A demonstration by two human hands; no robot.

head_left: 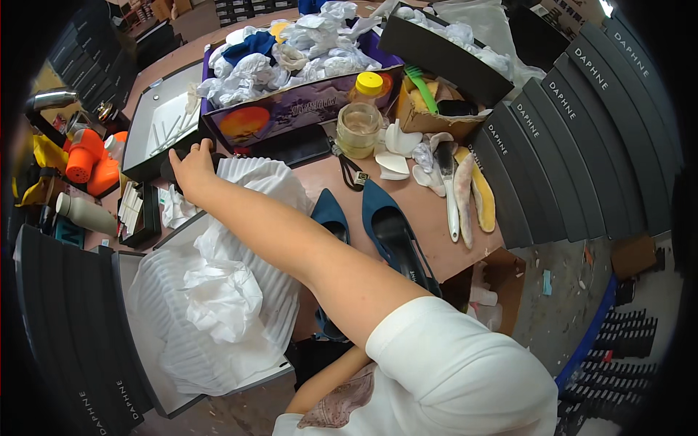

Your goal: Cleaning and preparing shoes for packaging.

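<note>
Found the right hand [193,168] stretched far across to the left, back upward, fingers bent down over a small black object [167,173] at the table's far left; could not tell whether closed on it or merely resting there. Saw nothing of the left hand, only a bare forearm low under the white sleeve. Hemmed in closely: just beyond the fingertips, the rim of a black box lid [138,142] holding thin white sticks; just right of the knuckles, the corner of a purple-sided carton [291,109] heaped with crumpled white paper; directly under the wrist, white tissue spilling from an open shoe box [218,291]. Left little free room save a narrow strip along the arm. Further right, near the elbow, a pair of blue pointed shoes [389,232] lying toes away, then a yellow-capped jar [361,120] and loose insoles [465,192] on the brown table [436,243]. Beyond these, a leaning row of dark box lids [582,145] at the right, an orange tool [87,160] at the far left, and grey littered floor [567,305] below the table edge.
</note>
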